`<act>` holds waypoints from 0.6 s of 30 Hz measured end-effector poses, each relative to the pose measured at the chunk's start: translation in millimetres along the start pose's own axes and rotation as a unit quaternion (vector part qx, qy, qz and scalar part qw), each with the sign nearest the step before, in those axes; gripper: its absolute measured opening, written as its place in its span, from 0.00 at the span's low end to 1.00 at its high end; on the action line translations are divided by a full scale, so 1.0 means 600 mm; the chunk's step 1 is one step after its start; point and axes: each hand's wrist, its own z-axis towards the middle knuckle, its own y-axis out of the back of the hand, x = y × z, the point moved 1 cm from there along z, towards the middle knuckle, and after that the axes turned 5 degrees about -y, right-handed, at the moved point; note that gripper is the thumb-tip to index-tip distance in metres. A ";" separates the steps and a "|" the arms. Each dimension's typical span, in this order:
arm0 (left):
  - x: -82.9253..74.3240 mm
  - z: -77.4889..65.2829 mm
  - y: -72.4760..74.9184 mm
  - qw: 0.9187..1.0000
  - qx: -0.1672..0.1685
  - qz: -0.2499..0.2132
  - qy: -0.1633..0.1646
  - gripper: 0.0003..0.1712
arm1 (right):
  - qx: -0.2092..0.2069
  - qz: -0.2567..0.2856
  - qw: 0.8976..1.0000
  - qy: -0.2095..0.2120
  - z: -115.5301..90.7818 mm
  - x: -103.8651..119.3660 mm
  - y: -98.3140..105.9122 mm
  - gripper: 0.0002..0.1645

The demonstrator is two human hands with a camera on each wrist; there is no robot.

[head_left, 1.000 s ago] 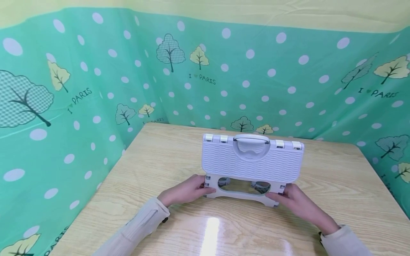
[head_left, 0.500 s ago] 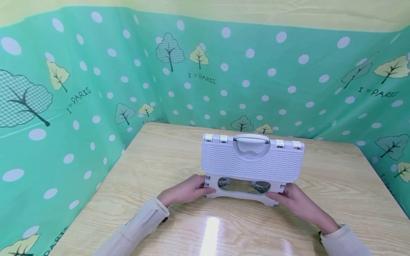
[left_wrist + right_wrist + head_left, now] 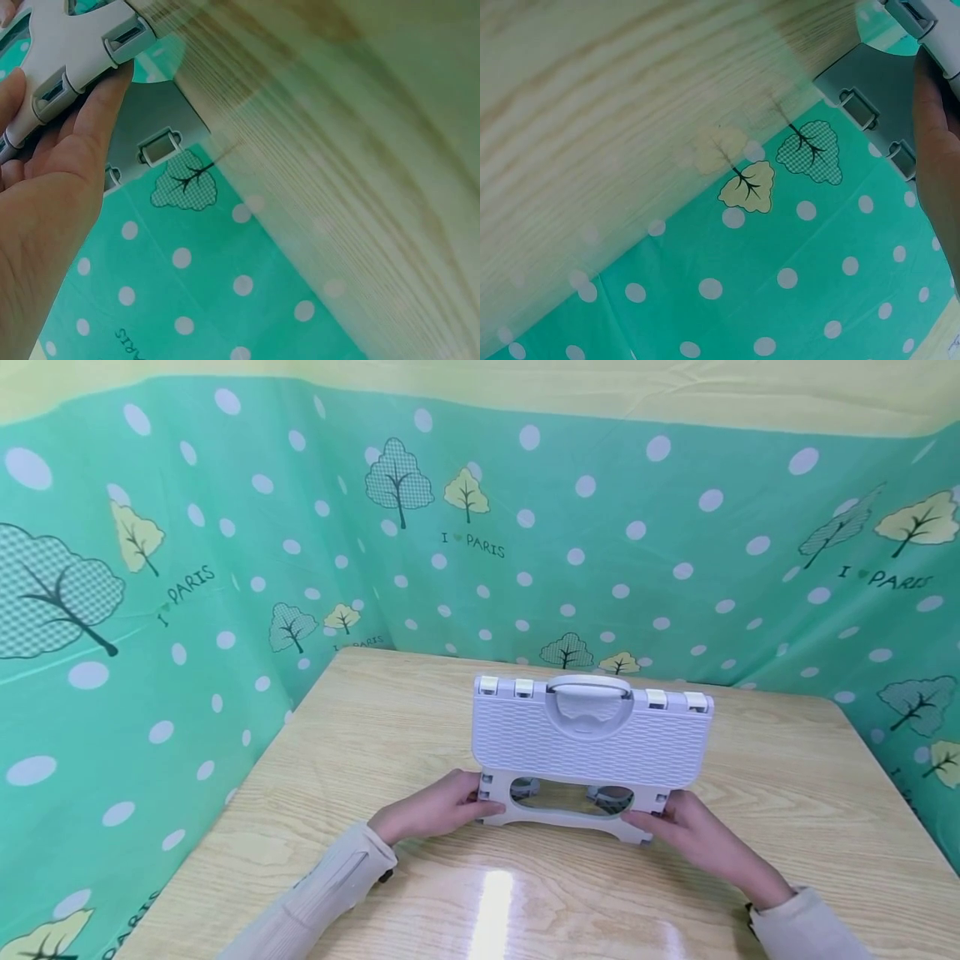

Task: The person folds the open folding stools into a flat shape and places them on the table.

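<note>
A pale lavender folding step stool [image 3: 525, 735] stands on the wooden table with its woven-textured panel tilted toward me and its carry handle [image 3: 588, 681] at the top. Below that panel a leg panel with an oval cut-out hangs down to the table. My left hand [image 3: 442, 803] grips the leg panel's left edge, thumb in front and fingers behind. On the right edge my right hand [image 3: 693, 831] holds it the same way. The left wrist view shows the left fingers [image 3: 101, 105] under the leg's edge; in the right wrist view the right hand [image 3: 937, 142] is partly cut off.
The wooden table [image 3: 390, 718] extends around the stool on all sides. Behind it and to the left and right hangs a green dotted curtain [image 3: 585, 552] printed with trees. A bright light reflection [image 3: 491, 914] lies on the table's near part.
</note>
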 end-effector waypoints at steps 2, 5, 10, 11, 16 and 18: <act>0.000 0.000 0.000 1.000 0.002 -0.003 0.001 0.25 | 0.001 0.002 1.000 0.001 0.000 0.001 0.001 0.20; -0.002 0.001 0.001 1.000 0.003 -0.004 0.000 0.24 | 0.001 0.001 1.000 0.005 0.000 0.001 0.001 0.18; -0.002 0.002 0.002 1.000 0.003 -0.003 0.001 0.24 | 0.000 0.003 1.000 0.010 0.000 0.002 0.002 0.16; -0.002 0.001 0.002 1.000 0.003 -0.003 0.000 0.24 | 0.000 0.004 1.000 0.009 0.000 0.002 0.002 0.16; -0.001 0.000 0.002 1.000 0.005 -0.001 -0.002 0.24 | 0.002 0.007 1.000 0.008 0.001 0.003 0.001 0.16; 0.000 0.000 0.001 1.000 0.005 -0.002 -0.001 0.24 | 0.002 0.007 1.000 0.008 0.001 0.003 0.001 0.17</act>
